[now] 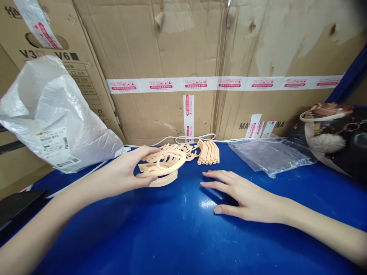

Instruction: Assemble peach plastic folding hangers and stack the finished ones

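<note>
My left hand [129, 172] is closed on a beige curved plastic piece [180, 163] with an open middle, gripped at its left end between thumb and fingers. Beneath and behind it lie more beige curved parts [164, 181], partly hidden by the hand and the held piece. Small hook-shaped beige parts [189, 151] are heaped just beyond. To their right, a neat stack of beige curved tubes [208, 152] rests on the blue table [177, 236]. My right hand [243, 194] is open over the table, palm down with fingers apart, holding nothing and nearest to the tube stack.
A white plastic bag [57, 118] with a label stands at the left. Large cardboard boxes [160, 49] form the back wall, and a white cable [160, 142] runs along their foot. A clear plastic bag [269, 152] and a dark bag [323, 141] with a pompom lie right.
</note>
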A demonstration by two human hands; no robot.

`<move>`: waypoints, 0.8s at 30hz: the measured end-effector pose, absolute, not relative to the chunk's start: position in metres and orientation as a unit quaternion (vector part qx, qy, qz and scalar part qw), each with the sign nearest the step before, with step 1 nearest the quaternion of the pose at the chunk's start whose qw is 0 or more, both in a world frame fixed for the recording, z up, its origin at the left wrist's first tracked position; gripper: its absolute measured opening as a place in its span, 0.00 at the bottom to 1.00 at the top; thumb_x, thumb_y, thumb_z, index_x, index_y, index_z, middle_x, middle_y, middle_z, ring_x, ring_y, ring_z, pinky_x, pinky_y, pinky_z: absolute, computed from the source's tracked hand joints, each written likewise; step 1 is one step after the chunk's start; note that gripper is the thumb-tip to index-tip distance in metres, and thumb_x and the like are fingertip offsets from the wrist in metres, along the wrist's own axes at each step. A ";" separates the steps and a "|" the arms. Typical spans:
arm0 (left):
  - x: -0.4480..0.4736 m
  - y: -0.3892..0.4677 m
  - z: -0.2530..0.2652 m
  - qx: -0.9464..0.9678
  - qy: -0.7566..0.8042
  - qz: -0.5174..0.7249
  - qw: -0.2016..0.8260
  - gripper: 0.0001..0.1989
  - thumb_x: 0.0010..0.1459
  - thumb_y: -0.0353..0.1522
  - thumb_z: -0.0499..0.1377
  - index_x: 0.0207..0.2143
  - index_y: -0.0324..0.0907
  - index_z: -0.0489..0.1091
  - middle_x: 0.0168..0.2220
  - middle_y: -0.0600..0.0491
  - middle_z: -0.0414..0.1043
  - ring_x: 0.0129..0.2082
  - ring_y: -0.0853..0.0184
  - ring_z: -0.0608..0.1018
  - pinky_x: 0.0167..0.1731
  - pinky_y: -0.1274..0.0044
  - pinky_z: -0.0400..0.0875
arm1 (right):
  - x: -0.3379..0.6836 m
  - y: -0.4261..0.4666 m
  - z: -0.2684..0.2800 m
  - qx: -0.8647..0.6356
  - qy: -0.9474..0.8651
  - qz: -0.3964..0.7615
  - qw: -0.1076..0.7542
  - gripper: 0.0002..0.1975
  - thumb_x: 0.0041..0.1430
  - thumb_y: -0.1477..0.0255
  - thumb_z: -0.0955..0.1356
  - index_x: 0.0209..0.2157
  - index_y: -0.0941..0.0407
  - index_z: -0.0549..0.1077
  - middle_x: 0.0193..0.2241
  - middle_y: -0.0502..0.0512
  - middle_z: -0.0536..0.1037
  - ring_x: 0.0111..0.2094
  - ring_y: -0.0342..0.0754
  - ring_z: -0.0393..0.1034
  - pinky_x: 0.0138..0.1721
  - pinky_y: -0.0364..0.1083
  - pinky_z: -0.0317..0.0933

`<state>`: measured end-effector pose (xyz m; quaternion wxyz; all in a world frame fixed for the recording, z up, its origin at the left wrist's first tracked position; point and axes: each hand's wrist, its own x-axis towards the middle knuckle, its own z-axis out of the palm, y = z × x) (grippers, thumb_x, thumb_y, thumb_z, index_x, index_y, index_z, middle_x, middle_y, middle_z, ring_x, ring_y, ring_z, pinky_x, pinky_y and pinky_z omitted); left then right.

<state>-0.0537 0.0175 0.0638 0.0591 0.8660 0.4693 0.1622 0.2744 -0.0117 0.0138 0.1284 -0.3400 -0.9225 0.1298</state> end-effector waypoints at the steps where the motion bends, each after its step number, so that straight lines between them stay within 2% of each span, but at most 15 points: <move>1: -0.061 0.021 0.060 0.862 0.477 0.158 0.067 0.28 0.54 0.39 0.59 0.57 0.47 0.59 0.55 0.51 0.66 0.53 0.57 0.70 0.50 0.69 0.67 | 0.274 -0.012 0.012 -0.337 -0.925 0.128 0.116 0.28 0.60 0.55 0.63 0.60 0.49 0.60 0.63 0.58 0.56 0.61 0.57 0.51 0.59 0.58 0.49; 6: -0.070 0.023 0.052 0.857 0.487 0.128 0.108 0.27 0.52 0.37 0.60 0.55 0.45 0.61 0.55 0.54 0.67 0.53 0.59 0.71 0.52 0.71 0.64 | 0.275 -0.012 0.010 -0.337 -0.928 0.131 0.086 0.29 0.62 0.55 0.61 0.61 0.49 0.58 0.64 0.57 0.52 0.63 0.56 0.47 0.60 0.59 0.46; 12: -0.055 0.007 0.067 0.844 0.504 0.130 0.128 0.22 0.58 0.30 0.53 0.55 0.40 0.60 0.55 0.54 0.66 0.53 0.63 0.69 0.54 0.69 0.60 | 0.275 -0.012 0.011 -0.332 -0.930 0.125 0.093 0.28 0.62 0.57 0.62 0.61 0.50 0.58 0.64 0.58 0.54 0.63 0.57 0.48 0.60 0.60 0.47; 24: -0.053 0.008 0.067 0.844 0.506 0.118 0.133 0.22 0.58 0.32 0.53 0.55 0.40 0.60 0.55 0.55 0.66 0.54 0.63 0.69 0.54 0.70 0.60 | 0.274 -0.013 0.013 -0.336 -0.933 0.108 0.068 0.28 0.63 0.56 0.60 0.62 0.50 0.57 0.64 0.58 0.52 0.63 0.56 0.48 0.61 0.59 0.47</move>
